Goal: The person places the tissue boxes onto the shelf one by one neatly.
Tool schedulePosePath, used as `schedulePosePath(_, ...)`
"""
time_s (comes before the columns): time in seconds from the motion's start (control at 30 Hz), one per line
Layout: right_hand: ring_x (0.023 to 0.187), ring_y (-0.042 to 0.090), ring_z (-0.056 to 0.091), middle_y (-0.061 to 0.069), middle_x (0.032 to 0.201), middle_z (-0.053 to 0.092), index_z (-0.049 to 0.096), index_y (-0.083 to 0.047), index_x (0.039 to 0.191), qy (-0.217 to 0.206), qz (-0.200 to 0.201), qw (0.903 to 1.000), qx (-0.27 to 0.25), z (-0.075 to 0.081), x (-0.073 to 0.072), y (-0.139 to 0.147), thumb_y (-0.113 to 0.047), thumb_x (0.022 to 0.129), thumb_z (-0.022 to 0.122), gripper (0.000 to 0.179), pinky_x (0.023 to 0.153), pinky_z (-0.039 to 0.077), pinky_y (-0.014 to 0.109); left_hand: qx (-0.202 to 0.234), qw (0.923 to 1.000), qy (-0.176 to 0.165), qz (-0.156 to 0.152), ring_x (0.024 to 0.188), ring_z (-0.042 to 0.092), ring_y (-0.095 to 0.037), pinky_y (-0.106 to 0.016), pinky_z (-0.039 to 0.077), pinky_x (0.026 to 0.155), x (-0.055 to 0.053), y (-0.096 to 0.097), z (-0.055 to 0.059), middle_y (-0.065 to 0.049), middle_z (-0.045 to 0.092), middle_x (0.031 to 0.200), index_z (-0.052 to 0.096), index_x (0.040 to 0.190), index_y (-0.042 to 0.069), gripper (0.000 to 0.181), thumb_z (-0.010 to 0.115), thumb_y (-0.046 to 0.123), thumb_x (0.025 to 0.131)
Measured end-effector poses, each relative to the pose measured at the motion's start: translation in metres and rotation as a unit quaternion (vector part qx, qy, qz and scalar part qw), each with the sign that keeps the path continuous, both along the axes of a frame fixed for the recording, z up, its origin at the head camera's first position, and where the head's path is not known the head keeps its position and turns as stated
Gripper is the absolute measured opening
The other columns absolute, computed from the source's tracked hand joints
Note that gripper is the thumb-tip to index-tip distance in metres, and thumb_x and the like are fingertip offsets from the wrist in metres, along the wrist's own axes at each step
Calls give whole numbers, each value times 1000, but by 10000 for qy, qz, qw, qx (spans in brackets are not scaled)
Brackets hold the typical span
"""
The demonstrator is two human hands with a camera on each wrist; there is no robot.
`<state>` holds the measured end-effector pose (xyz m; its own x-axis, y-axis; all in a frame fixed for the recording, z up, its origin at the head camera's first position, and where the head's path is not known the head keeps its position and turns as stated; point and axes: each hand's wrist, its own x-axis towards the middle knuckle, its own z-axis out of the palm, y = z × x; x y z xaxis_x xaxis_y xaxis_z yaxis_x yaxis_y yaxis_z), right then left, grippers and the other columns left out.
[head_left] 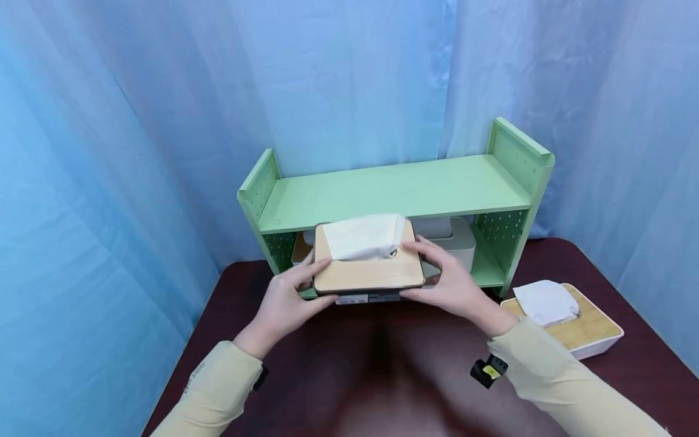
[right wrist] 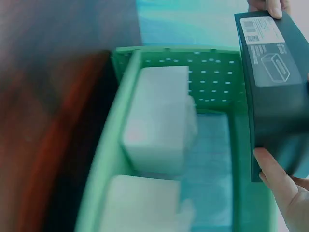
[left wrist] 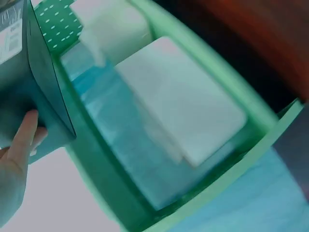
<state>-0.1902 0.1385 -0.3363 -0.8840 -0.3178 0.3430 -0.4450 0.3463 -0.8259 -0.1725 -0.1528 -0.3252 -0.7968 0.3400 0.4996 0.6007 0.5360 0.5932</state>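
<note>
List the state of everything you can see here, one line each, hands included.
Dark tissue box: lifted, level, held from both ends, tissue sticking out on top.
Left hand: fingers gripping the box's left end.
Right hand: fingers gripping the box's right end.
Green shelf: upright, top board bare, white boxes underneath.
White tissue box: resting on the table, tissue sticking out.

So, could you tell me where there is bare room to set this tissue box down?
The top board of the green shelf is bare. The lower level is crowded with white boxes. The dark table is open between the sleeves.
</note>
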Motion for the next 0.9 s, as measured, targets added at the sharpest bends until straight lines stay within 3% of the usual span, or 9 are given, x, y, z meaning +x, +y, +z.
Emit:
schedulePosePath(0.17, 130, 41, 41, 24, 153, 23, 50, -5, 135, 513, -205, 9978, 377, 26, -9, -8, -6, 70, 82, 73, 74, 56, 36, -33, 9995, 302, 94, 116, 58, -34, -34, 55, 79, -7, -1, 16, -25, 37, 145, 57, 130, 3, 61, 80, 3, 73)
schedulePosePath(0.4, 137, 42, 30, 25, 151, 27, 51, -10, 135, 843, -510, 9913, 871, 38, -20, -17, -14, 69, 84, 74, 99, 39, 57, -74, 9993, 331, 170, 120, 55, -34, -34, 54, 83, -19, 0, 22, -26, 38, 145, 57, 130, 4, 59, 79, 5, 75)
schedulePosePath(0.53, 133, 41, 37, 24, 153, 24, 48, -12, 138, 894, -503, 9877, 1181, 44, -28, -24, -18, 71, 84, 76, 96, 42, 55, 22, 9997, 33, 247, 118, 57, -32, -34, 54, 83, -29, -2, 22, -26, 36, 146, 55, 132, 4, 60, 78, 4, 76)
schedulePosePath(0.7, 126, 40, 45, 23, 155, 19, 44, -14, 141, 865, -469, 9818, 1623, 55, -35, -33, -23, 73, 82, 79, 91, 45, 52, 82, 9991, -203, 369, 108, 62, -29, -35, 56, 77, -39, -5, 24, -21, 47, 138, 42, 142, 10, 74, 77, 5, 77)
schedulePosePath(0.8, 124, 40, 46, 23, 155, 16, 42, -14, 142, 731, -360, 9817, 1724, 62, -38, -37, -22, 74, 82, 80, 91, 45, 50, -205, 9986, -149, 456, 97, 64, -27, -32, 54, 68, -41, -7, 28, -19, 50, 136, 30, 149, 17, 85, 77, 8, 78)
schedulePosePath(0.9, 123, 38, 46, 23, 156, 14, 40, -13, 143, 626, -227, 9819, 1773, 69, -42, -39, -21, 75, 81, 80, 93, 45, 49, -613, 9967, 48, 531, 112, 59, -31, -28, 48, 58, -42, -8, 33, -20, 48, 139, 31, 149, 18, 83, 76, 10, 80)
